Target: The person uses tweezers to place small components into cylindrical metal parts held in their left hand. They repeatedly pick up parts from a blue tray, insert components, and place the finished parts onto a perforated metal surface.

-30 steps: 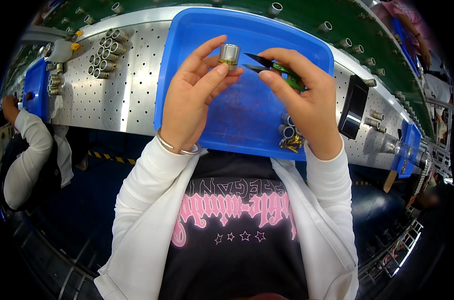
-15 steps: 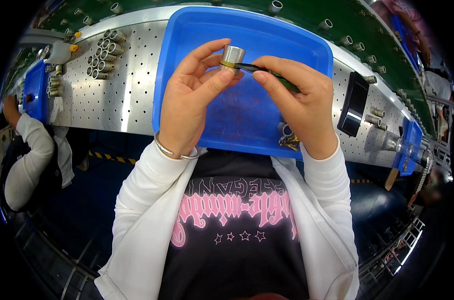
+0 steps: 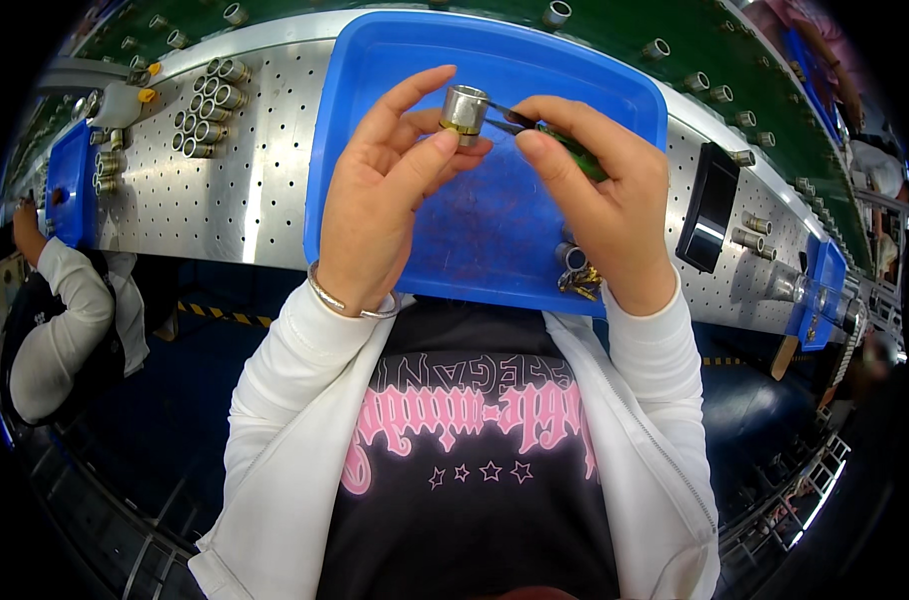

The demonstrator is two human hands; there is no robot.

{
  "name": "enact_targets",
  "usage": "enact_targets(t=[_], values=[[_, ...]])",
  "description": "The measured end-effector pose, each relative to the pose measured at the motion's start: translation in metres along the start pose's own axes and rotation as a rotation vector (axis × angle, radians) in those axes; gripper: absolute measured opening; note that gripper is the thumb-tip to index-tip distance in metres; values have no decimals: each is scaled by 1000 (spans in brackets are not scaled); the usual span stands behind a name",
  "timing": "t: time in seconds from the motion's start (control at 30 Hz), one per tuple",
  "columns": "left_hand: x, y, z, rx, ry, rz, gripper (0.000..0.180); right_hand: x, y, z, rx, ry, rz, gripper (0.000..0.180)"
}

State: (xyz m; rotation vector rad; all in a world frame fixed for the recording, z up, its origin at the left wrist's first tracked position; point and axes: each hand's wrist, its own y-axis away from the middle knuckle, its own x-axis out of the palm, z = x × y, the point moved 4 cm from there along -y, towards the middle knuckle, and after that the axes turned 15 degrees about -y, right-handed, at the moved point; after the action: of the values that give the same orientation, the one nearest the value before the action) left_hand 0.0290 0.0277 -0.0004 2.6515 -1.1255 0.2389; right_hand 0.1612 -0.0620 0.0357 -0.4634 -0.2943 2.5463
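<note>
Above the blue tray (image 3: pixel 375 22), my left hand (image 3: pixel 387 185) is closed round the lower part of a short, silvery metal sleeve (image 3: pixel 465 102) with a yellowish band near its bottom. The sleeve stands nearly upright, its round opening facing up. My right hand (image 3: pixel 615 190) grips a dark, fine-tipped two-pronged tool (image 3: pixel 516 119) with a green handle; whether it is tweezers or small pliers I cannot make out. Its prongs are spread, and the upper one reaches to the sleeve's rim. My palm hides most of the handle.
Inside the tray's near right corner lie a metal sleeve (image 3: pixel 572 257) and small brass-coloured pieces (image 3: pixel 581 283). Grouped sleeves (image 3: pixel 211 110) stand on the perforated metal table at left. A black phone-like slab (image 3: pixel 708 208) lies at right. Beyond runs a green belt (image 3: pixel 615 22) carrying sleeves.
The tool's tips have left the sleeve's lower band and risen to its upper edge, and the prongs have spread. The sleeve has tilted slightly, showing more of its opening.
</note>
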Motion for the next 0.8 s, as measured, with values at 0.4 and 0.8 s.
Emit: enact_targets(t=[0.4, 0.8], values=[[1, -3, 5, -49, 27, 46, 39, 6, -5, -9, -95, -69, 82, 18], [2, -6, 8, -98, 37, 124, 40, -1, -7, -16, 60, -356, -45, 14]])
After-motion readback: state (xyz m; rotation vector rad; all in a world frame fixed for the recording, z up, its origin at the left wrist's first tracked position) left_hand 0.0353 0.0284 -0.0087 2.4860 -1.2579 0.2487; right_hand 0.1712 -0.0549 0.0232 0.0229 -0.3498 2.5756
